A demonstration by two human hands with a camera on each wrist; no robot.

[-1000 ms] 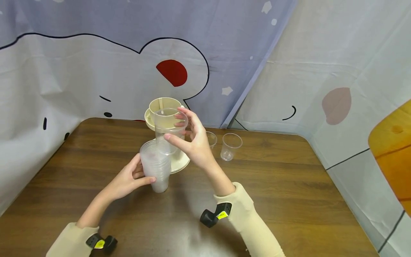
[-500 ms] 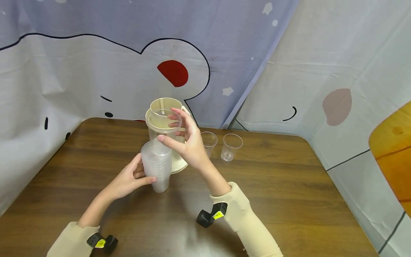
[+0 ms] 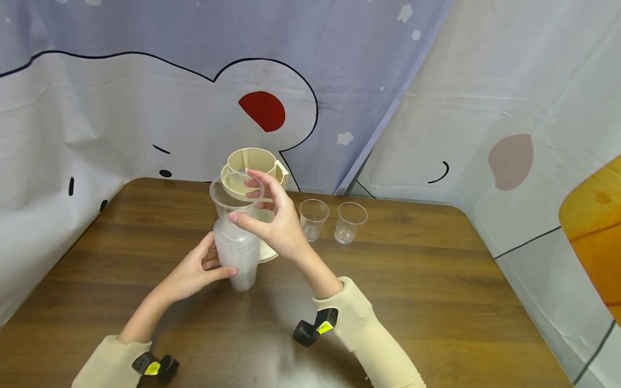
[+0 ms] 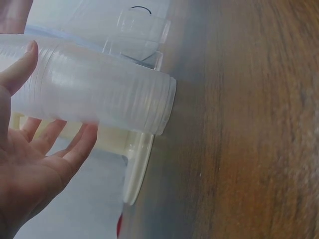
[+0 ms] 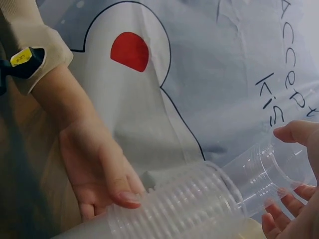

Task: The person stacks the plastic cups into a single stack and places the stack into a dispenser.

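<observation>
My left hand [image 3: 196, 269] grips a stack of clear plastic cups [image 3: 237, 258] from the left side, thumb across the front. Above it, my right hand [image 3: 274, 218] holds a single clear plastic cup [image 3: 225, 196] by its side, thumb in front and fingers behind. The lower part of that cup sits inside the mouth of the stack. In the right wrist view the single cup [image 5: 254, 167] runs into the open end of the ribbed stack [image 5: 174, 206]. The left wrist view shows the stack's base [image 4: 167, 104] close over the wooden table.
A cream-coloured plastic holder [image 3: 252, 156] with a round base stands behind the cups, partly hidden. Right of it, two clear cups stand upright, a nearer-left cup [image 3: 312, 218] and another cup [image 3: 350, 221]. A printed curtain [image 3: 184, 118] hangs behind the table [image 3: 412, 302].
My right hand has moved left and slightly down, bringing the single cup from above the stack into its mouth. The left hand and the stack have stayed in place.
</observation>
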